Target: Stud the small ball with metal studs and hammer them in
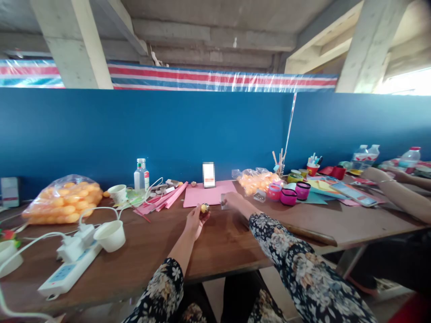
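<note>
My left hand (195,220) is closed round a small yellow ball (204,208), held just above the brown table (218,242). My right hand (232,200) reaches forward and pinches a small clear piece (224,201) at the near edge of a pink paper sheet (209,194). The two hands are close together at the middle of the table. Both forearms wear dark floral sleeves.
A bag of orange balls (63,201) lies at the left, another bag of balls (257,180) behind the right hand. A white power strip (69,268), paper cups (110,235), pink tape rolls (288,196) and bottles stand about. Another person's arm (397,193) rests at the right.
</note>
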Tool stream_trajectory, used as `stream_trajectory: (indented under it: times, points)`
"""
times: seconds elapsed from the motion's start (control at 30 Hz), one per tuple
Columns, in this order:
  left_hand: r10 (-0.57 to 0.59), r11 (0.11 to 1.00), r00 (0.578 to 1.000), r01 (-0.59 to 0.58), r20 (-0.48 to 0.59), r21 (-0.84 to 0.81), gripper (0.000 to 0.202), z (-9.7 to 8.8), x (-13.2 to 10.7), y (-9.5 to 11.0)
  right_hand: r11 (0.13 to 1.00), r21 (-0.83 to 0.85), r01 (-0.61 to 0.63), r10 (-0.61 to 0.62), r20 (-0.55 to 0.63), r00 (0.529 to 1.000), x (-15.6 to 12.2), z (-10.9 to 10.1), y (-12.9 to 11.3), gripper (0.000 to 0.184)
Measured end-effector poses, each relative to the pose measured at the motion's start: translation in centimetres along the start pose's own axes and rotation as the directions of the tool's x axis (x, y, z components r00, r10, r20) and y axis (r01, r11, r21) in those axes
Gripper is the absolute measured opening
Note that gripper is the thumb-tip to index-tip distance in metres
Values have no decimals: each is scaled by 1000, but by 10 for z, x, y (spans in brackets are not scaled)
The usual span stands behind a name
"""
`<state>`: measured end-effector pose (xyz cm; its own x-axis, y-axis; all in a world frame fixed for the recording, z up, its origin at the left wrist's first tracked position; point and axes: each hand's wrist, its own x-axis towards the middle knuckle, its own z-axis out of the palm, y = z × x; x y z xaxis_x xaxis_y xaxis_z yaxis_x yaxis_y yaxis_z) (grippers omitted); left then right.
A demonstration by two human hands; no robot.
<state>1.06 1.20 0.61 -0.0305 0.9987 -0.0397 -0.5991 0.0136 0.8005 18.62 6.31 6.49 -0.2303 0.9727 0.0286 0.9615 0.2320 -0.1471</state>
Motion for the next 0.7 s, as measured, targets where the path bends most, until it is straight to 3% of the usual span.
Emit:
stream_trajectory:
  times: [0.4,0.7]
  points:
    - [-14,1000,1000,14,-9,3,21,3,-2,2,986,-164,-18,42,142,989,29,9,-9,30]
    - [-7,1000,1000,7,-11,24,21,5,-4,4,988,-152,17,-6,74,997,18,9,-7,32]
